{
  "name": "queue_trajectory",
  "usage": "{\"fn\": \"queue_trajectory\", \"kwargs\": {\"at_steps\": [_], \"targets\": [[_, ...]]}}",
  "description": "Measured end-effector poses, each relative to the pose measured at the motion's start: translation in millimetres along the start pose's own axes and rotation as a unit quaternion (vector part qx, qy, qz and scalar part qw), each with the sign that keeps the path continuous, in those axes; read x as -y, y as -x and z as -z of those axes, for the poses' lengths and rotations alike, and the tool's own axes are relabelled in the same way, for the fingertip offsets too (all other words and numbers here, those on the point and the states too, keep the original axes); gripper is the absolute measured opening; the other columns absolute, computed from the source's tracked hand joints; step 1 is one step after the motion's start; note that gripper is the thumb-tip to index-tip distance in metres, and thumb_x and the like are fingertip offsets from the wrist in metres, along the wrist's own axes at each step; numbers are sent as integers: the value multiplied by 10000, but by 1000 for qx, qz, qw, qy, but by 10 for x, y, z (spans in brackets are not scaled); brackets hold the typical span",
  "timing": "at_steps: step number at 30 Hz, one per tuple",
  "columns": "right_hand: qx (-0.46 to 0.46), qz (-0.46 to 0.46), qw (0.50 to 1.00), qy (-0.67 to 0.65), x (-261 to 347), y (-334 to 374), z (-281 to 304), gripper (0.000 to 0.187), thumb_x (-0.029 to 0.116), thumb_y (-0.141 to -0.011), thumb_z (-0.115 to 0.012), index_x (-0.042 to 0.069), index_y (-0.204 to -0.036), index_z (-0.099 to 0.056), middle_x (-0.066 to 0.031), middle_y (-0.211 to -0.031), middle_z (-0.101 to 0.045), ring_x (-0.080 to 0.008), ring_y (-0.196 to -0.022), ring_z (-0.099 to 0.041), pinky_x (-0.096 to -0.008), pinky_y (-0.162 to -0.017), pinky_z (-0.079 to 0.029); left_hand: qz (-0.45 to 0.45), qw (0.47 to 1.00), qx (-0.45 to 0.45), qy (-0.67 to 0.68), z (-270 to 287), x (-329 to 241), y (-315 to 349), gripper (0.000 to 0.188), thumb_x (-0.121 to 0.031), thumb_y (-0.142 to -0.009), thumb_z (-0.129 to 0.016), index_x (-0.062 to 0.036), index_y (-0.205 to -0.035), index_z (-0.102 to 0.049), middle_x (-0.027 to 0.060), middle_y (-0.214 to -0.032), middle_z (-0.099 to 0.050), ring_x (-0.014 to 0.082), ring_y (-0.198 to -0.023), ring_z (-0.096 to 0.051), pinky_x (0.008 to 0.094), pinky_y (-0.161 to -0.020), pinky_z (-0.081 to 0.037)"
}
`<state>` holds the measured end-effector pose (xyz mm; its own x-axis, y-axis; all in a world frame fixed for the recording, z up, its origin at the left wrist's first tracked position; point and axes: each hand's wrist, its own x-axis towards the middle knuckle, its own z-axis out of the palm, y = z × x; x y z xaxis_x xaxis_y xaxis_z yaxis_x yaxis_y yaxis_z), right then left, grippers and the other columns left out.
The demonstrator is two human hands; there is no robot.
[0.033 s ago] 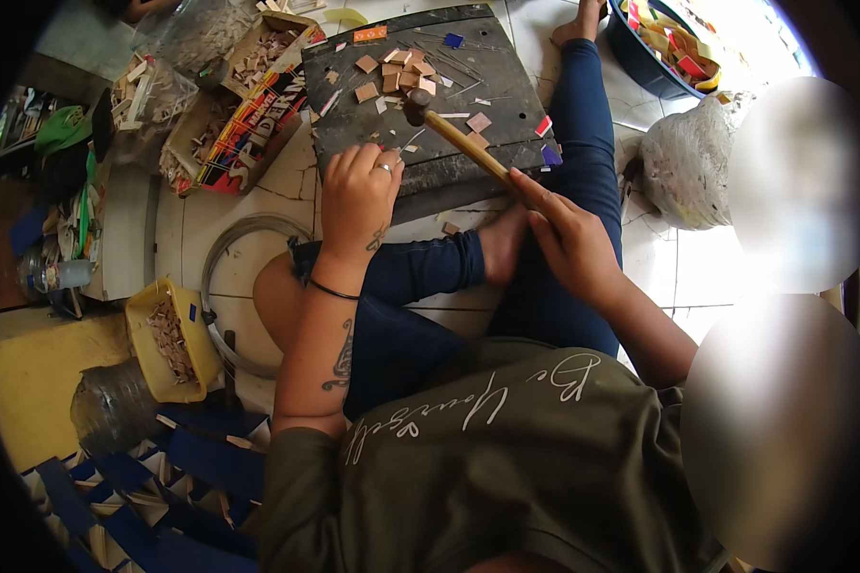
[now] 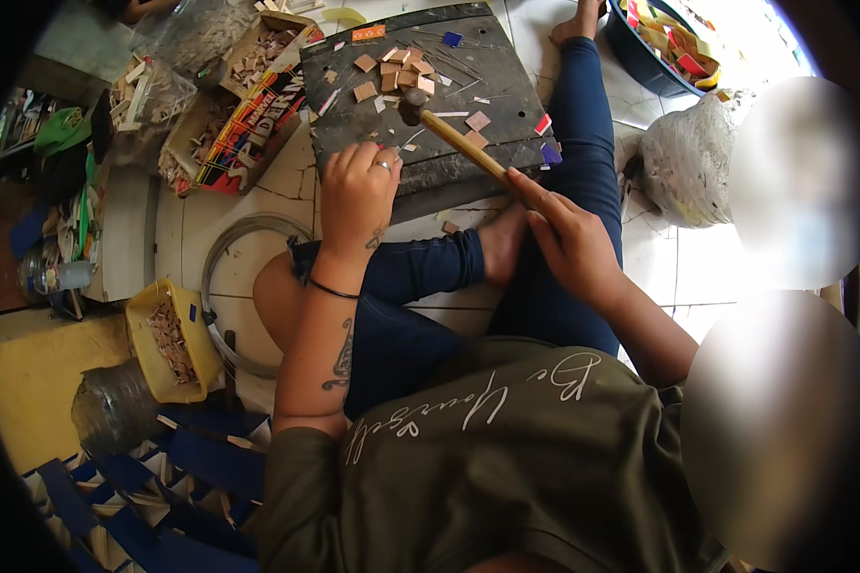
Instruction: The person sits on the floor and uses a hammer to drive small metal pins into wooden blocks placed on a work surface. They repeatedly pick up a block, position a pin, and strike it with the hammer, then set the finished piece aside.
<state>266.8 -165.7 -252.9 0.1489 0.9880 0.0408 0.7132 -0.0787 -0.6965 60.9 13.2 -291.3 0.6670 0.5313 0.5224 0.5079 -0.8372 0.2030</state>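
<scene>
Hammer (image 2: 463, 145) gripped in right hand (image 2: 573, 239), left hand (image 2: 358, 196) curled, contents unclear, script-lettered olive shirt (image 2: 506, 439), boldly lettered box (image 2: 244, 138)

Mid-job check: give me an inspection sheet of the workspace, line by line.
Surface: dark board, scuffed, on a tiled floor.
Job's things: hammer raised slantwise across the view; small wooden pieces heaped on the board.
Clutter: purple scrap and pale slivers on the board.
Hands: right hand grips the hammer's handle; left hand is curled, a thin strand at its fingertips, grip hidden.
Cables: nothing seen; a grey coil lies on the floor.
Surroundings: yellow tub, printed box, dark basin.
</scene>
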Motion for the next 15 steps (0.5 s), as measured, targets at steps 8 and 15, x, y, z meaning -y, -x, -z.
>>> {"fn": "queue_trajectory", "kwargs": {"at_steps": [8,15], "targets": [[-18,-35,992,117,47,-38,-16,602,26,-913,-536,255,-1464,-453,-152,-919,-635,-359,-758,-641,-427,-692,-515,-16,1000,11,13,16,19,-58,97,-69,-802,-708,-9,-863,-661,104,-814,-594,301,-807,-588,406,-756,-467],[-8,-17,996,83,19,-6,-33,603,51,-916,-546,274,-1467,-446,-150,-908,-641,-356,-757,-645,-435,-684,-514,-20,1000,23,4,26,1,-67,92,-69,-802,-704,-11,-853,-653,104,-820,-589,299,-815,-584,404,-756,-466]]}}
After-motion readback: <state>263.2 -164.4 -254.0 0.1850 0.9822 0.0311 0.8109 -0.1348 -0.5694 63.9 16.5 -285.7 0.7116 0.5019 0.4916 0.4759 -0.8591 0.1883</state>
